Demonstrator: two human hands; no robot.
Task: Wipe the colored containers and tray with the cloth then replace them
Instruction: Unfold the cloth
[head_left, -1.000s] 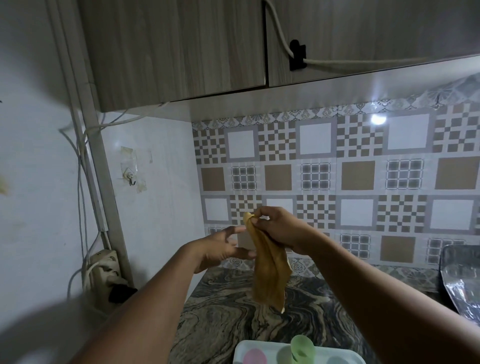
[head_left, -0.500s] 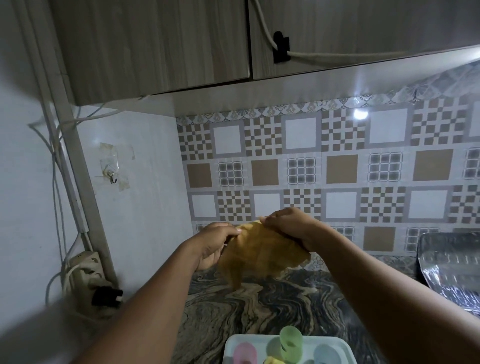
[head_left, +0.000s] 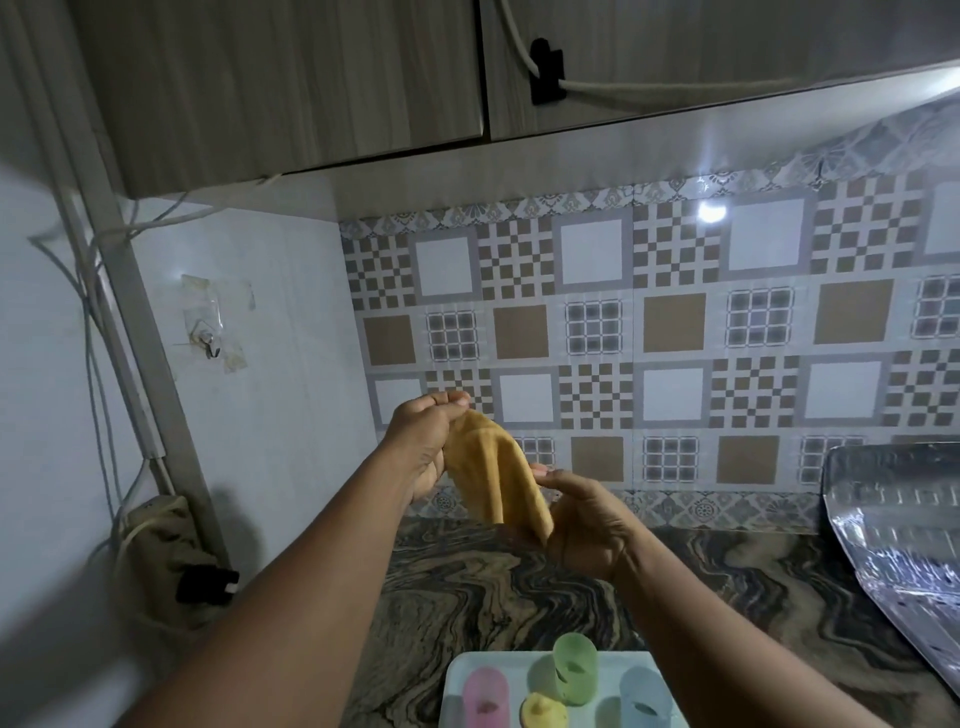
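A mustard-yellow cloth (head_left: 493, 475) hangs folded in the air between my hands, well above the counter. My left hand (head_left: 423, 449) pinches its top corner at the upper left. My right hand (head_left: 584, 525) grips its lower right edge. At the bottom of the view a pale blue tray (head_left: 457, 686) lies on the marbled counter. On it stand a green container (head_left: 574, 675), a pink container (head_left: 485, 699), a yellow container (head_left: 543, 712) and a blue container (head_left: 644, 701), partly cut off by the frame edge and my right forearm.
The dark swirled counter (head_left: 498, 592) runs to a patterned tile backsplash. A foil-covered surface (head_left: 898, 525) sits at the right. A power strip with a black plug (head_left: 202, 584) and hanging cables line the left wall. Wooden cabinets (head_left: 311, 78) overhang above.
The cloth went from hanging in my right hand to spread between both hands, then folded over. My right hand dropped to its lower edge; my left rose to the top.
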